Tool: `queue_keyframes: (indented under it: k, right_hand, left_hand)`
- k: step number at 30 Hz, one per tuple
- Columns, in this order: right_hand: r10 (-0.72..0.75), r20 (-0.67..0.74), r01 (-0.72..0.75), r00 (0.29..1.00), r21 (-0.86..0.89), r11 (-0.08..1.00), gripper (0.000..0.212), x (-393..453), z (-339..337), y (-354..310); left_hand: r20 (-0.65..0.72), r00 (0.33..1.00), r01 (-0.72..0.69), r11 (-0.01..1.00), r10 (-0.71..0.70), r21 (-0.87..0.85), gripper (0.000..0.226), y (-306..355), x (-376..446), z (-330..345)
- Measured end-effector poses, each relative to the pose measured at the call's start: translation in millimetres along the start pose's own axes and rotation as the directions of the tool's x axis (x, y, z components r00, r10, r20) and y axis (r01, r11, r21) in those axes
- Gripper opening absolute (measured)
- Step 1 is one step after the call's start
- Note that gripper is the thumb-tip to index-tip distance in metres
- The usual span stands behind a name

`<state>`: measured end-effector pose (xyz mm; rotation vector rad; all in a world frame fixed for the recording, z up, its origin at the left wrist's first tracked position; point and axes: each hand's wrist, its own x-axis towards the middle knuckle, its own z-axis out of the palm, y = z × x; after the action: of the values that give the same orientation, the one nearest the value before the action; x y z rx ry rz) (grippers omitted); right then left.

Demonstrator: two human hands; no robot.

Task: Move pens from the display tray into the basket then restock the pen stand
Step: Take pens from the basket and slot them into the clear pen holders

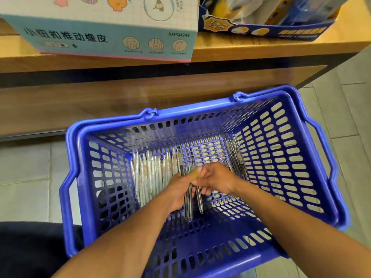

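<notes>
The blue basket (202, 255) sat on the floor at six o'clock of the shelf (261, 49). White pens (152, 175) lay at its nine o'clock, dark pens (235, 155) at two. Left hand (177, 194) gripped a clear pen bundle (188, 205), axis twelve-to-six; right hand (215, 181) pinched one pen (199, 199). Best gathered tips aligned, grip firm.

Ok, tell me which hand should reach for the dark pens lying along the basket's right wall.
Right. The right hand is nearer the dark pens by the basket's right wall; the left hand already grips a bundle of pens.
</notes>
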<state>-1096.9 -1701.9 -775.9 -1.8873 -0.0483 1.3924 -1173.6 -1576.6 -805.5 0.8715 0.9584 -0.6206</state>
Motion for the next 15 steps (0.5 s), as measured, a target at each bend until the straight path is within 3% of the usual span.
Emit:
queue_keyframes:
  k: [3,6,10,12,15]
  right_hand:
    - [0.003,0.035,-0.005,0.999,0.032,0.999,0.017,0.3,-0.4,3.8]
    - [0.056,0.064,-0.058,0.996,0.028,0.998,0.022,1.4,-13.5,2.0]
    - [0.086,0.085,-0.082,0.993,-0.050,0.995,0.053,10.6,-29.4,-8.0]
    - [0.049,0.087,-0.057,0.995,0.095,0.994,0.059,17.8,-27.2,-14.2]
    - [-0.039,-0.035,0.048,0.999,0.307,0.950,0.053,32.6,-18.5,-24.8]
  left_hand:
    - [0.020,1.000,-0.003,1.000,0.002,0.016,0.126,-1.3,-1.1,-1.3]
    - [0.037,0.998,0.046,0.998,-0.047,0.038,0.090,-1.5,0.6,-0.7]
    - [0.047,0.993,0.103,0.994,-0.104,0.029,0.036,0.3,1.9,-1.1]
    - [0.092,0.992,0.088,0.996,-0.087,-0.002,0.016,2.5,2.2,-2.9]
    - [0.130,0.988,0.090,0.996,-0.089,-0.004,0.017,3.0,-0.2,-2.8]
